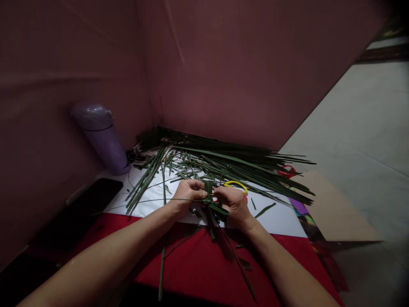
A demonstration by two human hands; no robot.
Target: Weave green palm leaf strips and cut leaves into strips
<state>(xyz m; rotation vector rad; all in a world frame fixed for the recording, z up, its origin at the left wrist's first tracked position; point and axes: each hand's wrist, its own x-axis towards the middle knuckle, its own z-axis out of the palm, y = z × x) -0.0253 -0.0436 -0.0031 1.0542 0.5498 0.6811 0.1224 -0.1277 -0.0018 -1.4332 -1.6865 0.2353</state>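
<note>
A small piece folded from green leaf strips is between my hands, with loose strip ends hanging down over the red cloth. My left hand pinches it from the left between thumb and finger. My right hand is closed at its right side, fingers curled around a leaf strip; the fingertips are partly hidden. Just behind my right hand lie scissors with yellow and red handles, partly covered by it. Beyond both hands, a pile of long leaf strips and short cut bits spreads over a white sheet.
A purple bottle stands at the left by the wall, with a dark phone-like slab near it. Red cloth covers the near side. To the right are a brown board and a red ring-shaped object. Pink walls close off the back.
</note>
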